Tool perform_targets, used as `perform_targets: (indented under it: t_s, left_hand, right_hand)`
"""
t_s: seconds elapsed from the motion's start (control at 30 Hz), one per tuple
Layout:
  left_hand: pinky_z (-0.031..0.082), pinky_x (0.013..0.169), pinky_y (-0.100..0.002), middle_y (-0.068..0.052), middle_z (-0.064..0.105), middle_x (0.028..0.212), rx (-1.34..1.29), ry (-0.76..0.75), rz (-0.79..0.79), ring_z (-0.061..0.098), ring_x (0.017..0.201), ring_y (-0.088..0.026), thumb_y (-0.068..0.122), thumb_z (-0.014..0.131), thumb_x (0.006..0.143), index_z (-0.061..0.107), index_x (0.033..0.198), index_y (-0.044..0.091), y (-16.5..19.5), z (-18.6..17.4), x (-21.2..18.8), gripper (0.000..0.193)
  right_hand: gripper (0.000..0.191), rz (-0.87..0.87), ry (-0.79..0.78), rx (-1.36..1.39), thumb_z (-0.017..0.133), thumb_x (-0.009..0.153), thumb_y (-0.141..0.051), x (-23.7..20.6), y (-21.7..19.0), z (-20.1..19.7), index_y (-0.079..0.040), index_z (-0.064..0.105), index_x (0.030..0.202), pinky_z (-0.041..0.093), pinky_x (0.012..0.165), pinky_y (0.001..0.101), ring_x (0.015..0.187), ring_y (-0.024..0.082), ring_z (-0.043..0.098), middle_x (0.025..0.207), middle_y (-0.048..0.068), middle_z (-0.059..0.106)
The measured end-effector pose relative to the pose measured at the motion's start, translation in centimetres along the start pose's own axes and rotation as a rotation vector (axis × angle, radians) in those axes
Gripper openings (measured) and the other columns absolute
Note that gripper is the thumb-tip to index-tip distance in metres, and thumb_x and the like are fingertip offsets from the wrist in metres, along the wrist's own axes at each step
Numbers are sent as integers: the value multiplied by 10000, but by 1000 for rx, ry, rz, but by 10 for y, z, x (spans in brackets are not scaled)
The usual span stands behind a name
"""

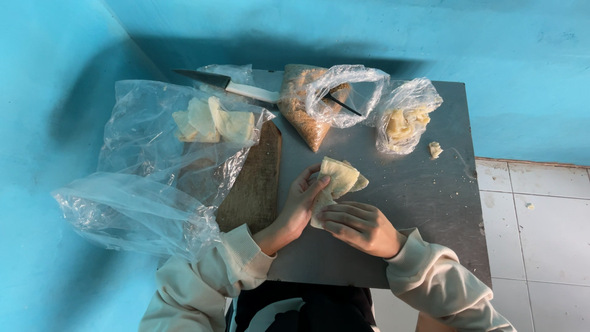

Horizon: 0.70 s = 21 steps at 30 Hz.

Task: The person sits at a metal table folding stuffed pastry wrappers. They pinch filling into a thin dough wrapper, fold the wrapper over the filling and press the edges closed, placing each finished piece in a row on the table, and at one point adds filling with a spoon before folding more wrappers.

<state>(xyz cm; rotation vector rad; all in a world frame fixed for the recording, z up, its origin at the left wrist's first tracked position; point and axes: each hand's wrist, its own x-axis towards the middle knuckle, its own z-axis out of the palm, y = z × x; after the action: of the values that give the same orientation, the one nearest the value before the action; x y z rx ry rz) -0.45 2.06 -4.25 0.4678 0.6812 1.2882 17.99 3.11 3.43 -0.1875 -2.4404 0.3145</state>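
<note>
Wrapper (337,179), pale and folded, lies on the metal table (424,190) just right of the wooden board (255,184), long axis slanting up-right, left hand (300,203) pinching one edge, right hand (359,226) curled closed over its lower end.

Bags, a board and a knife on a grey metal table (424,203) in a blue corner

A wooden cutting board (255,184) lies along the table's left edge, half under a large clear plastic sheet (153,160) that spills over that edge and carries a few pale folded wrappers (215,122). At the far edge a knife (224,85) with a white handle and dark blade rests, pointing left. Beside it sits a clear bag of brown crumbs (304,114) with a thin dark stick (344,106) in its mouth, and near the far right corner a small bag of pale yellow pieces (402,120); one loose scrap (435,149) lies just beside it. White floor tiles (534,233) show on the right.
</note>
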Motion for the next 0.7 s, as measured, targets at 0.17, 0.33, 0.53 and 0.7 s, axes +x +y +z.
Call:
perform_targets:
  t_s: [0.17, 0.33, 0.53, 0.7]
  left_hand:
    - [579, 931, -305, -87, 635, 1266, 12, -1, -4, 665, 1100, -121, 207, 659, 996, 479, 1412, -4, 4, 2, -2, 501]
    - [591, 888, -298, -93, 647, 1244, 30, 19, -20, 672, 1063, -127, 210, 658, 993, 481, 1411, 11, 6, 2, -2, 496]
    - [587, 847, -272, -89, 650, 1233, 40, 32, -18, 672, 1049, -114, 197, 665, 995, 494, 1409, 11, 1, -4, 1, 486]
    - [573, 855, -291, -112, 654, 1213, 77, 46, -17, 669, 1043, -136, 203, 669, 1003, 500, 1425, 16, -2, -6, 1, 492]
  right_hand:
    - [265, -51, -23, -70, 742, 885, -104, -3, 0, 1, -41, 670, 1132, 590, 985, 440, 1182, 286, 702, 1221, 86, 711]
    - [262, -95, -37, -129, 731, 895, -107, -6, -1, 3, -44, 669, 1141, 576, 1016, 430, 1204, 273, 696, 1240, 85, 713]
    - [256, -129, -13, -164, 726, 904, -82, -6, -4, 5, -33, 678, 1150, 571, 1012, 404, 1171, 271, 705, 1233, 105, 721]
    - [246, -171, -7, -173, 725, 903, -73, -4, -6, 2, -27, 685, 1141, 575, 985, 380, 1152, 270, 719, 1218, 121, 727]
